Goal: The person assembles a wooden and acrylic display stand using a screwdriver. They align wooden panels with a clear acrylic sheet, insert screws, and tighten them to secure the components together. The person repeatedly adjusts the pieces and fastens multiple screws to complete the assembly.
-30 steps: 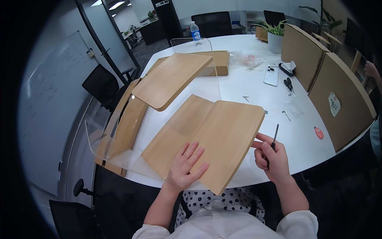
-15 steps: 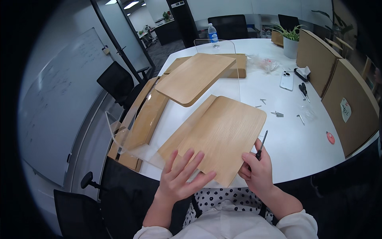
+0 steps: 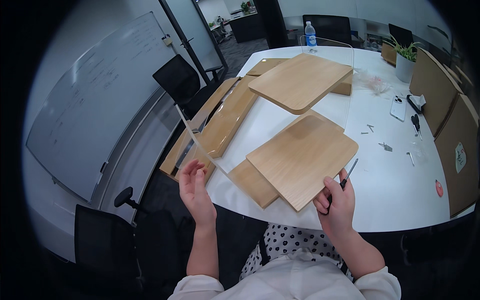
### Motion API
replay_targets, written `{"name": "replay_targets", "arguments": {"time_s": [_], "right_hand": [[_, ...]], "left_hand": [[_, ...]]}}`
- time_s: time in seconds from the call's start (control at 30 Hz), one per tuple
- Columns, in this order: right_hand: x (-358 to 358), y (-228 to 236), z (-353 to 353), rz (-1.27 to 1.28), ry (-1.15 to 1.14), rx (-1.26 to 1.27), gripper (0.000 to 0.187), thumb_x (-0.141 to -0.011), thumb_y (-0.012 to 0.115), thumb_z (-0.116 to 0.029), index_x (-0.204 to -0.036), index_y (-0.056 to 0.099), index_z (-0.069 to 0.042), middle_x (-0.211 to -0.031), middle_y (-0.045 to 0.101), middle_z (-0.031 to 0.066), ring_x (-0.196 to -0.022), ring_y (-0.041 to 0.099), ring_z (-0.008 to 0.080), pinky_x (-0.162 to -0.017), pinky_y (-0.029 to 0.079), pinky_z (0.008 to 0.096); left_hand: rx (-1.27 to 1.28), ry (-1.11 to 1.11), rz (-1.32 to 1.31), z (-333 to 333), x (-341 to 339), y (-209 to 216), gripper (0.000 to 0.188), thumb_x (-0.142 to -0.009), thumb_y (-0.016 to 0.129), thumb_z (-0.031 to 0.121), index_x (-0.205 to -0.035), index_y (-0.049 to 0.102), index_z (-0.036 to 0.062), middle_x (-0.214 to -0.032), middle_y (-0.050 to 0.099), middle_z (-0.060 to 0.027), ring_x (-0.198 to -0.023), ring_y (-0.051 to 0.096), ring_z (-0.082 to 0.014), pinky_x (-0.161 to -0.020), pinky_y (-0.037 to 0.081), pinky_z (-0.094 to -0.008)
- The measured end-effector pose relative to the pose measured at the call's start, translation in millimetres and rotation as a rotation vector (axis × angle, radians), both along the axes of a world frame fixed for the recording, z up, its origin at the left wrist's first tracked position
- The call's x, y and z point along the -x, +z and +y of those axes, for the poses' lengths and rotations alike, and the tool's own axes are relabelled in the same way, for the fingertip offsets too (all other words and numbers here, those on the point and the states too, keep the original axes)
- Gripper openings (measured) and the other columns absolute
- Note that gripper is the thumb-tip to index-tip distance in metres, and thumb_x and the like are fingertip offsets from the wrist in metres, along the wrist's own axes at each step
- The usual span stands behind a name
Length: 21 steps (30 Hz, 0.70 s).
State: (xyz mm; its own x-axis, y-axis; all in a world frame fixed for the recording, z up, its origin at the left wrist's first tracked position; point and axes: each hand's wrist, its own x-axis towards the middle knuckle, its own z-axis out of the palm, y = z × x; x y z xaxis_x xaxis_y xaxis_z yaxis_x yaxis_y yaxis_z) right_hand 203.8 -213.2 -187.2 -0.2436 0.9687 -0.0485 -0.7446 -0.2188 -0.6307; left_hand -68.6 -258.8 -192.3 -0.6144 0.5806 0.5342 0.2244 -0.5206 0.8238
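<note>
My right hand [image 3: 339, 204] grips the near edge of a light wooden board [image 3: 305, 157] with rounded corners, and also a screwdriver [image 3: 352, 171] with a dark handle, its shaft pointing up and away. The board is tilted above another wooden board [image 3: 251, 183], which shows below its left edge. My left hand [image 3: 197, 197] is empty, its fingers loosely curled and apart, beside the lower left of a clear plastic panel [image 3: 203, 147]. Farther back, a wooden shelf board [image 3: 302, 81] is raised above the table between clear panels.
Brown cardboard boxes [image 3: 235, 115] lie along the left of the white table [image 3: 380, 200]. At right are screws [image 3: 385, 146], a hex key [image 3: 411, 159], another screwdriver [image 3: 416, 124], a phone [image 3: 398, 108], a red object [image 3: 439, 188] and upright cardboard [image 3: 457, 145]. A bottle [image 3: 310, 36] stands behind.
My left hand has moved left, off the wooden board toward the clear panel's side. My right hand still holds the board and screwdriver. The view has swung left, so the scene sits farther right.
</note>
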Motion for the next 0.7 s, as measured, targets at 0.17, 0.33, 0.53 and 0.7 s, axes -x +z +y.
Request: {"name": "replay_targets", "arguments": {"time_s": [0.17, 0.33, 0.53, 0.7], "right_hand": [[11.0, -2.9, 3.4, 0.005, -0.011, -0.057, 0.026, -0.099, 0.051, -0.006, -0.122, 0.039, -0.008, -0.081, 0.05, 0.002, -0.052, 0.038, 0.0056, -0.046, 0.031, 0.0223], [20.7, -4.8, 12.7, 0.075, 0.02, -0.045, 0.023, -0.1, 0.05, -0.008, -0.12, 0.041, -0.009, -0.08, 0.049, 0.0009, -0.054, 0.037, 0.0058, -0.047, 0.03, 0.0219], [25.3, -9.5, 11.5, 0.088, 0.036, 0.001, 0.028, -0.099, 0.051, -0.006, -0.125, 0.04, -0.009, -0.081, 0.048, 0.0006, -0.054, 0.037, 0.0062, -0.047, 0.031, 0.0223], [27.6, -2.3, 12.2, 0.044, 0.01, 0.021, 0.033, -0.099, 0.052, -0.006, -0.128, 0.038, -0.009, -0.081, 0.048, -0.0001, -0.054, 0.038, 0.0062, -0.047, 0.031, 0.023]], "left_hand": [[0.061, -0.013, -0.064, 15.8, 14.8, -13.1, 0.033, -0.1, 0.056, 0.009, -0.131, 0.052, -0.0004, -0.128, 0.057, -0.0079, -0.12, 0.053, -0.016, -0.103, 0.041, -0.0295], [0.085, -0.235, -0.199, 49.4, 44.7, -26.6, 0.051, -0.108, 0.041, 0.041, -0.141, 0.044, 0.0021, -0.138, 0.05, -0.012, -0.134, 0.041, -0.0213, -0.114, 0.027, -0.0382], [0.132, -0.242, -0.081, 74.0, 49.6, -39.9, 0.069, -0.106, 0.027, 0.059, -0.142, 0.045, 0.0033, -0.138, 0.053, -0.0122, -0.132, 0.045, -0.0216, -0.112, 0.03, -0.0369], [0.091, -0.376, -0.134, 77.2, 39.0, -46.7, 0.062, -0.105, 0.031, 0.055, -0.137, 0.05, 0.0055, -0.126, 0.062, -0.0103, -0.119, 0.058, -0.0225, -0.105, 0.04, -0.0359]]}}
